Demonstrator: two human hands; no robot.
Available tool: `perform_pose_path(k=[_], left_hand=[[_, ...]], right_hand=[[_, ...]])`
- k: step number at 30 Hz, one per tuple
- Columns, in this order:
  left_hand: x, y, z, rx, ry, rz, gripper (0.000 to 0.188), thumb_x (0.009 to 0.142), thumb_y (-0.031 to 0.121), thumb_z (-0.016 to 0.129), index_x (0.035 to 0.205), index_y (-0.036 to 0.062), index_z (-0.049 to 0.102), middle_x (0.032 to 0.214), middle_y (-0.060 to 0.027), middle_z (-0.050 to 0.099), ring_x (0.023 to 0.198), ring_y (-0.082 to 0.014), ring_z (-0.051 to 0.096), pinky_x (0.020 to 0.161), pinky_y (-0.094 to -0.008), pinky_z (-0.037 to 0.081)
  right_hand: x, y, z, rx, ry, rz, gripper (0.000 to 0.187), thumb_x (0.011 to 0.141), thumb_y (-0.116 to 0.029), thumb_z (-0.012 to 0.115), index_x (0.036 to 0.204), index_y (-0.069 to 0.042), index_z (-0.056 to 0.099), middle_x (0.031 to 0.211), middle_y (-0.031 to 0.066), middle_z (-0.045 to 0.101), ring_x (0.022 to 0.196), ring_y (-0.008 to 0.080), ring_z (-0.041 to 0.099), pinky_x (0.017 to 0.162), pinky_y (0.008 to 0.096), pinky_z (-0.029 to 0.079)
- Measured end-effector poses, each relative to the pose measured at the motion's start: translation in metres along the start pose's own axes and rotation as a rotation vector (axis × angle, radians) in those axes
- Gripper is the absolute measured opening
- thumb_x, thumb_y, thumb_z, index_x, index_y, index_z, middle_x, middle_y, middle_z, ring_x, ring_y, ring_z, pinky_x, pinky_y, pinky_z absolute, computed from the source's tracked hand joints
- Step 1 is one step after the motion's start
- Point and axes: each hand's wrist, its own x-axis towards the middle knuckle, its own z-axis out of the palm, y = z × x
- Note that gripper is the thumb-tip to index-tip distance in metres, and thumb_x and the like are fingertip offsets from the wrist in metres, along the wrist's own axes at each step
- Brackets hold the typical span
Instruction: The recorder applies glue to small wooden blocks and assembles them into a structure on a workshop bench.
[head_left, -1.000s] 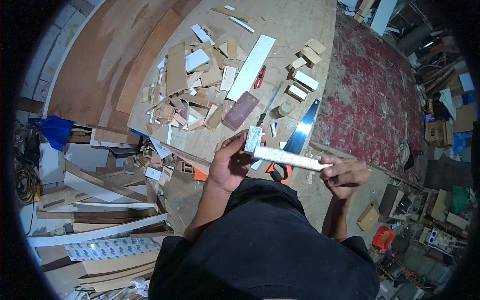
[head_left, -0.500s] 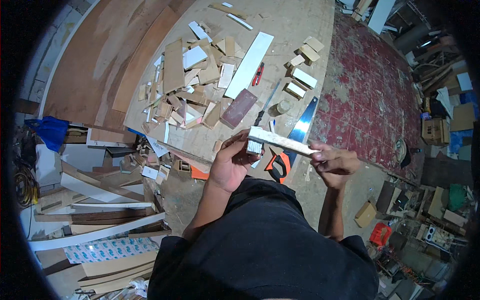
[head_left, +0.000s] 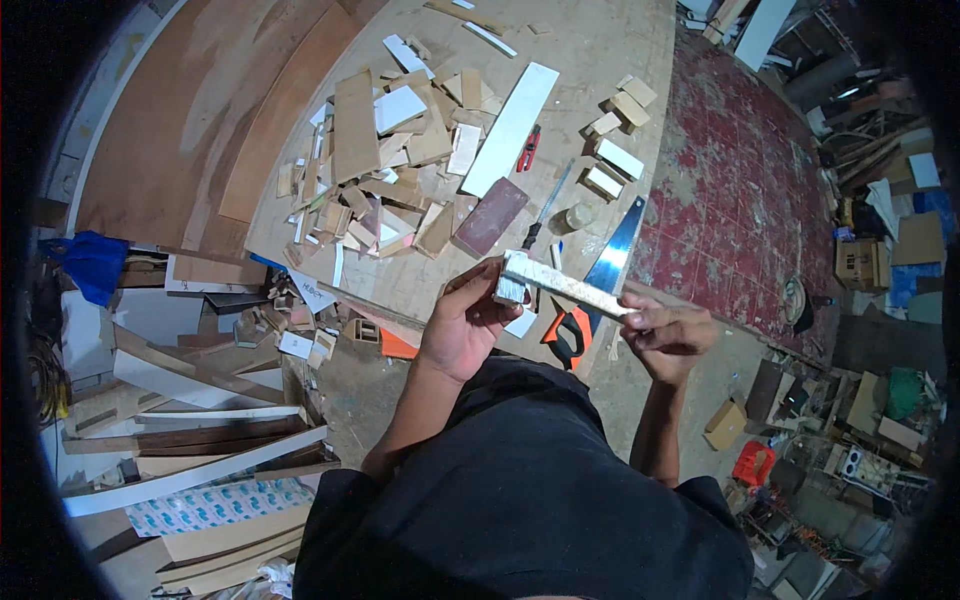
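Observation:
In front of my body, my left hand (head_left: pixel 455 335) is closed around a small block with a streaky white face (head_left: pixel 510 291). My right hand (head_left: pixel 668 335) pinches the right end of a narrow, pale, rough-faced wooden strip (head_left: pixel 570 285). The strip's left end lies on or against the top of the block; whether the two are joined I cannot tell. Beneath the strip, a handsaw with an orange and black handle (head_left: pixel 566 335) rests at the table's near edge. A thin file-like tool with a dark handle (head_left: pixel 531 234) lies just beyond my hands.
Heaped wood offcuts (head_left: pixel 400 130) cover the table's left part. A long white board (head_left: pixel 512 130), a red utility knife (head_left: pixel 529 148), a brown-red block (head_left: pixel 490 216), a small jar (head_left: pixel 578 216) and several small blocks (head_left: pixel 619 158) lie beyond. Curved boards (head_left: pixel 200 470) are stacked at left.
The view has shifted slightly, so the table appears a little farther right. Both hands keep nearly the same hold, with the strip still across the block.

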Motion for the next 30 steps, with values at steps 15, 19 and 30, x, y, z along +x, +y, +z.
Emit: perform_pose_path(k=[15, 19, 30], left_hand=[[0.001, 0.020, -0.008, 0.047, 0.054, 0.015, 0.037, 0.094, 0.021, 0.050, 0.121, -0.0044, 0.053, 0.108, -0.0126, 0.062, 0.090, -0.0212, 0.062, 0.071, -0.0285, 0.051], [-0.003, 0.019, -0.004, -0.004, 0.030, -0.006, 0.038, 0.094, 0.021, 0.050, 0.123, -0.0047, 0.052, 0.110, -0.0143, 0.062, 0.090, -0.0205, 0.063, 0.069, -0.0283, 0.053], [-0.007, -0.004, 0.006, 0.007, 0.017, 0.043, 0.032, 0.094, 0.017, 0.050, 0.119, -0.0035, 0.054, 0.103, -0.0149, 0.064, 0.087, -0.0226, 0.063, 0.071, -0.0307, 0.054]], right_hand=[[0.003, 0.004, 0.028, 0.147, -0.002, 0.092, 0.012, 0.069, 0.009, 0.072, 0.063, 0.005, 0.063, 0.084, 0.0188, 0.069, 0.077, 0.0272, 0.069, 0.088, 0.0513, 0.052], [0.000, 0.004, 0.020, 0.164, 0.045, 0.049, 0.013, 0.069, 0.009, 0.072, 0.063, 0.003, 0.063, 0.085, 0.0180, 0.069, 0.081, 0.0294, 0.069, 0.088, 0.0514, 0.052], [0.000, -0.006, 0.001, 0.209, -0.025, 0.102, 0.014, 0.070, 0.010, 0.071, 0.062, 0.005, 0.061, 0.081, 0.0208, 0.069, 0.078, 0.0260, 0.069, 0.086, 0.0525, 0.052]])
